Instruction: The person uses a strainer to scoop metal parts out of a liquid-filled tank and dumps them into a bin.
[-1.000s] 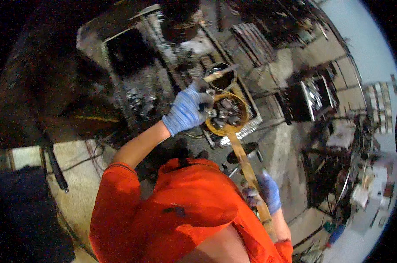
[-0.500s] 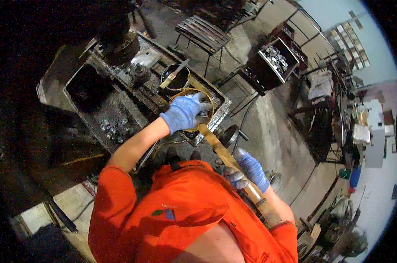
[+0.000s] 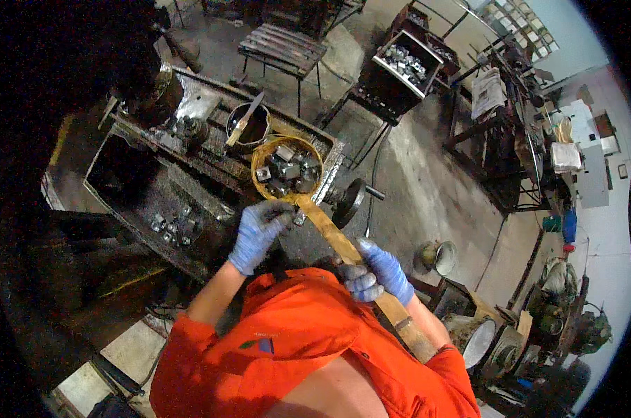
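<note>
A round, yellow-rimmed scoop (image 3: 255,182) with a long flat wooden handle (image 3: 331,235) holds several grey metal pieces (image 3: 285,166). My right hand (image 3: 375,273), in a blue glove with grey fingers, is wrapped round the handle in front of my body. At the rim, close to where the handle joins, my gloved left hand (image 3: 258,233) has its fingers bent in and their tips against the edge. The scoop rests at the right end of a dark metal machine bed (image 3: 221,164). Beside it, a knife (image 3: 246,120) with a light handle lies across a dark round pot (image 3: 261,129).
Loose metal pieces (image 3: 174,226) lie in the machine's lower tray. A black handwheel (image 3: 349,203) stands off its right end. Beyond are a slatted stool (image 3: 283,49) and a bin of metal parts (image 3: 407,66). A metal pot (image 3: 437,257) sits on the floor at right.
My left hand has drawn back from over the scoop to its near rim, uncovering the metal pieces inside. My right hand stays on the handle. The view has shifted.
</note>
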Action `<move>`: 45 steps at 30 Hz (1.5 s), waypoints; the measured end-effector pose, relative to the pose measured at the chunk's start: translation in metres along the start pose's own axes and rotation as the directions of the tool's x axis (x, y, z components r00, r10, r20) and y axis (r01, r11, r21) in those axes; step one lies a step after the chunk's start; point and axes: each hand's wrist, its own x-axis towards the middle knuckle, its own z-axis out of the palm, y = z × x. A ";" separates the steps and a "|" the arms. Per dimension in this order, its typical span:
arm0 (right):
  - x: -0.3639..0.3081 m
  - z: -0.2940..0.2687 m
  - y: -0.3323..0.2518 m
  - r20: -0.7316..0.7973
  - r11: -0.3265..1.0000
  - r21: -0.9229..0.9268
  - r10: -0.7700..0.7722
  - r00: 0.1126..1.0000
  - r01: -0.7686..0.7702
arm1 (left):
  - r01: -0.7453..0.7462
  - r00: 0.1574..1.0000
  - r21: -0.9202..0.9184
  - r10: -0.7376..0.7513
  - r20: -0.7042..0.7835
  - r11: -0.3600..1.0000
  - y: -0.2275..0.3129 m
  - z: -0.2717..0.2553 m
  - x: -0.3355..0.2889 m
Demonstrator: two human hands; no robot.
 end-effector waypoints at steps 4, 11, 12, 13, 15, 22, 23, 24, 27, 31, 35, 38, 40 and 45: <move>-0.048 -0.027 0.011 0.086 0.989 0.073 -0.134 0.987 0.128 | 0.048 0.994 0.030 -0.051 0.098 0.998 -0.011 0.034 -0.011; -0.161 -0.083 0.028 0.177 0.904 0.166 -0.421 0.890 0.395 | 0.153 0.933 0.131 -0.187 0.309 0.979 -0.030 0.142 -0.008; -0.176 -0.094 0.032 0.169 0.877 0.217 -0.466 0.869 0.428 | 0.212 0.907 0.137 -0.247 0.341 0.968 -0.032 0.162 -0.007; -0.192 -0.099 0.036 0.142 0.823 0.214 -0.559 0.817 0.526 | 0.232 0.884 0.130 -0.264 0.386 0.964 -0.039 0.182 -0.004; -0.220 -0.120 0.043 0.049 0.723 0.254 -0.673 0.738 0.642 | 0.279 0.826 0.123 -0.303 0.475 0.953 -0.057 0.221 0.004; -0.235 -0.153 0.078 -0.212 0.246 0.377 -0.916 0.341 0.893 | 0.244 0.601 0.307 -0.392 0.697 0.920 -0.080 0.293 0.062; -0.231 -0.155 0.077 -0.244 0.186 0.382 -0.924 0.293 0.905 | 0.247 0.563 0.323 -0.407 0.720 0.913 -0.093 0.298 0.079; -0.231 -0.155 0.072 -0.291 0.110 0.354 -0.931 0.221 0.929 | 0.249 0.521 0.338 -0.420 0.743 0.907 -0.105 0.307 0.098; -0.221 -0.170 0.063 -0.346 -0.004 0.408 -0.926 0.151 0.913 | 0.198 0.400 0.414 -0.459 0.793 0.888 -0.146 0.336 0.147; -0.183 -0.179 0.005 -0.435 -0.108 0.336 -0.899 0.053 0.935 | 0.011 0.228 0.391 -0.383 0.895 0.920 -0.183 0.376 0.248; -0.111 -0.222 -0.046 -0.467 -0.083 0.379 -0.877 0.113 0.922 | -0.137 0.171 0.427 -0.403 0.899 0.894 -0.234 0.382 0.341; -0.101 -0.238 -0.067 -0.487 -0.087 0.409 -0.863 0.136 0.908 | -0.408 0.131 0.279 -0.247 0.960 0.869 -0.224 0.427 0.368; -0.106 -0.237 -0.078 -0.526 -0.054 0.376 -0.834 0.165 0.925 | -0.682 0.038 0.075 -0.067 0.997 0.728 -0.239 0.463 0.381; -0.108 -0.303 -0.105 -0.616 -0.045 0.481 -0.729 0.300 0.876 | -0.853 0.040 0.170 -0.264 0.964 0.493 -0.239 0.563 0.354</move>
